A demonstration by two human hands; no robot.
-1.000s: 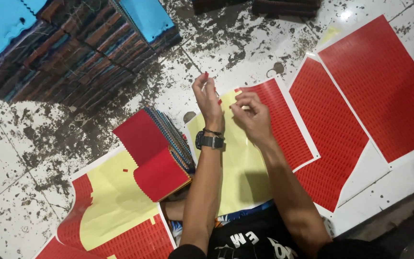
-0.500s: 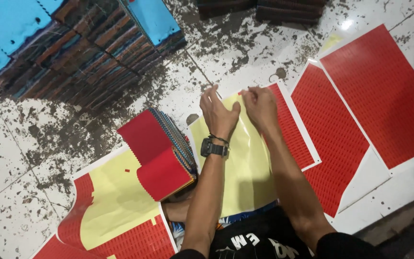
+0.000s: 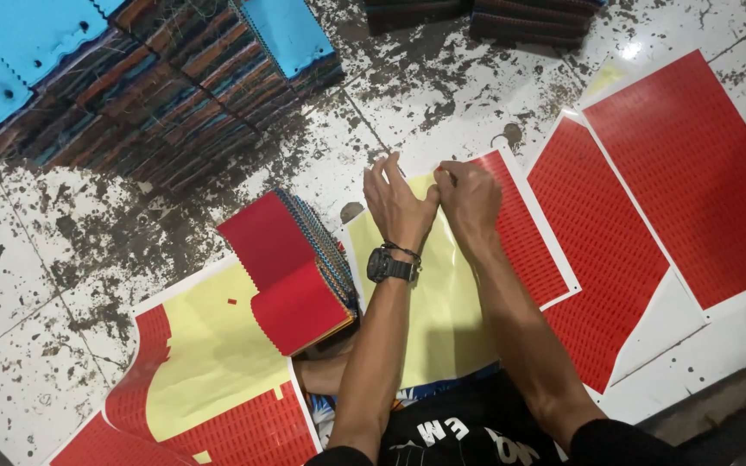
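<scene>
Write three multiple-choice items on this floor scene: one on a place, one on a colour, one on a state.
1. Where does the red-covered swatch stack lie?
A. on the blue-topped piles
B. on the floor beside the left forearm, partly over a yellow sheet
C. on the full red sheets at the right

2. What colour is the bared backing of the sheet under the hands?
A. yellow
B. green
C. white

3. How do the two hands stand?
A. far apart, flat on the floor
B. both gripping the swatch stack
C. close together at the sheet's far edge, fingers pinched

Answers:
1 B, since it sits left of the watch-wearing arm, overlapping the lower yellow sheet.
2 A, pale yellow shows between the arms.
3 C, left hand and right hand meet there.
</scene>
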